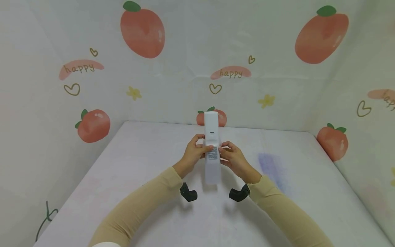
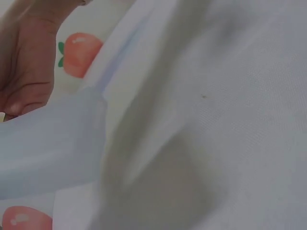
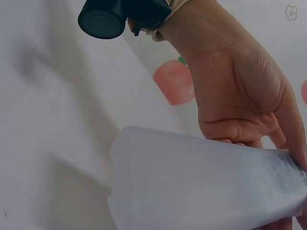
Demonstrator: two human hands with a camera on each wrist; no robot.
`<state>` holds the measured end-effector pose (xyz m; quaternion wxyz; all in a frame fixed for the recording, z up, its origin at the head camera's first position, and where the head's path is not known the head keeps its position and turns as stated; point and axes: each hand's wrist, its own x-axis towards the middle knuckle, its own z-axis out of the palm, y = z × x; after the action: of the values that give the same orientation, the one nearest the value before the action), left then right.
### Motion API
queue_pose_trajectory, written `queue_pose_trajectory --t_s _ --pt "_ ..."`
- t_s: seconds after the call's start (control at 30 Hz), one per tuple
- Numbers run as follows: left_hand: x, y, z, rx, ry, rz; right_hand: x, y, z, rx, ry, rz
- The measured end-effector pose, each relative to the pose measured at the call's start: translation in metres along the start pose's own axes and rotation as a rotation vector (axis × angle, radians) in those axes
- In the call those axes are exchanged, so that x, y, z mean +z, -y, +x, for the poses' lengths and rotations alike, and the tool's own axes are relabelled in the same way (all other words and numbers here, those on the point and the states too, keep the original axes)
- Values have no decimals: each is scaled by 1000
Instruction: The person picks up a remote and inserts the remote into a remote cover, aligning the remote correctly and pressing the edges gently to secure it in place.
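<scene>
A long white plastic device (image 1: 211,127) stands lengthwise between my hands, with a printed grey label (image 1: 212,153) and a small slot on the side facing me. My left hand (image 1: 192,153) grips it from the left, thumb laid across the label and fingers along its side. From the right, my right hand (image 1: 233,158) holds it with bent fingers, the tips at its edge beside the label. In the right wrist view the device's smooth lower end (image 3: 192,179) fills the bottom, with the left hand (image 3: 235,81) beyond. The left wrist view shows the right hand (image 2: 29,62) behind the lower end.
A white-covered table (image 1: 148,144) lies under the hands, bearing a faint purple patch (image 1: 271,168). White curtains printed with red fruit (image 1: 143,32) rise behind and at both sides. Black wrist cameras (image 1: 189,192) hang below the beige sleeves (image 1: 148,197).
</scene>
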<state>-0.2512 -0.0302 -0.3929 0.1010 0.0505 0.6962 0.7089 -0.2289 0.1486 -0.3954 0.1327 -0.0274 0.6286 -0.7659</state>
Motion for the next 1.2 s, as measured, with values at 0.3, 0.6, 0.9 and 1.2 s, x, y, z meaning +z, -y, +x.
queue_pose_trajectory --t_s 0.3,0.6,0.9,1.2 --pt "1 -6 2 -18 15 14 -1 -2 -1 7 0 32" --pt "3 -9 3 16 63 94 1 -2 -4 50 -110 225" --pt "9 -10 1 -23 160 159 -2 9 6 84 -230 198" --pt "9 -7 -3 -10 107 156 2 6 9 104 -217 219"
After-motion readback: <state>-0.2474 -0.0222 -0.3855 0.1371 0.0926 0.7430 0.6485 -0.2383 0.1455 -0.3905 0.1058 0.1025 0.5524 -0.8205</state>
